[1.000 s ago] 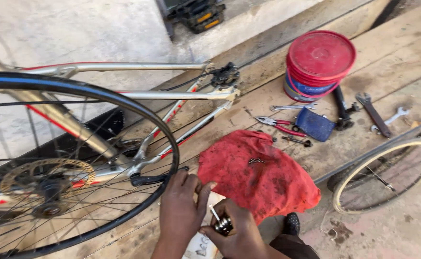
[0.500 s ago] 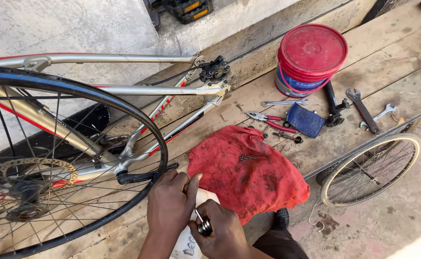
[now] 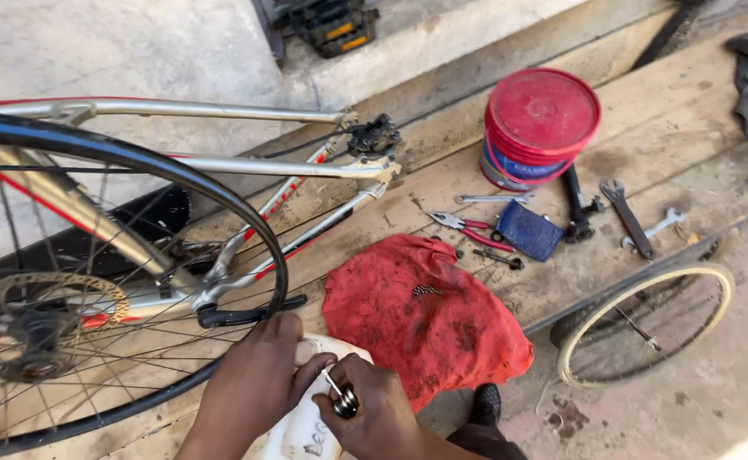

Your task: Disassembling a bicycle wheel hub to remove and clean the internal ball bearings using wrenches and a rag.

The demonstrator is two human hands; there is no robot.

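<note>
Hands are seen low in the head view, working over a white plastic container [image 3: 306, 426] resting at the near edge of the wooden platform [image 3: 664, 111]. Left hand [image 3: 250, 388] is laid flat on the container's top, fingers pressed together and steadying it. Right hand [image 3: 374, 409] is closed, fingers pinching a small metal part [image 3: 344, 400], a short pin with dark ringed pieces; its exact kind cannot be told.

Bicycle frame [image 3: 220, 162] is lying upturned, one spoked wheel [image 3: 118, 281] with sprocket mounted, chain not seen. A second wheel [image 3: 646, 324] is lying loose to the right, well apart from the frame, so judged not yet refitted.

Red rag [image 3: 425, 315] is spread just beside the hands. Pliers [image 3: 467, 228], spanners [image 3: 629, 217] and a red bucket [image 3: 540, 128] are laid out beyond it, untouched.

Work is judged mid-course: small part in hand, reassembly not done.
</note>
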